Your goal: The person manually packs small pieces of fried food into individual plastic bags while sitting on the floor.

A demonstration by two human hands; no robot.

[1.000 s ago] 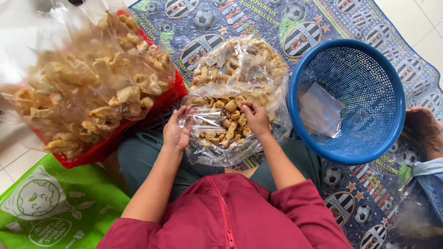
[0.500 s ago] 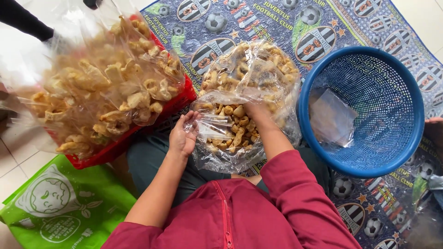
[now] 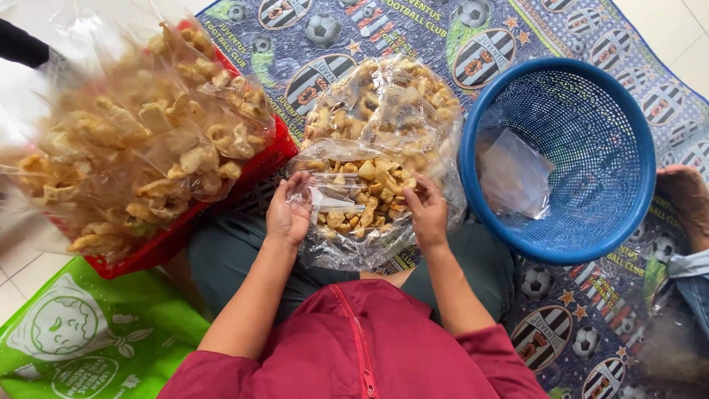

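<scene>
Head view. Person is sitting on a patterned floor mat [image 3: 413, 29], working over a small clear plastic bag [image 3: 354, 203] of pale fried crackers lying across the lap. Left hand [image 3: 288, 214] is pinching the bag's left edge, fingers curled onto the film. Right hand [image 3: 427, 213] is gripping the right edge the same way, thumb pressed to fingers.

Step in hand, by my reading: holding the filled bag's mouth between both hands, settling the contents. Next move likely calls for gathering the loose film evenly at the mouth without spilling crackers.

The bag is lying with its long axis running left to right between the hands; its mouth seems to be facing away from the body, though the crumpled film is making that hard to confirm.

Just beyond it, a larger sack of crackers [image 3: 384, 103] is resting on the mat. A red crate [image 3: 159, 244] heaped with filled bags [image 3: 140, 140] is sitting to the left. A blue mesh basket [image 3: 628, 214] with one empty bag is lying to the right.
</scene>
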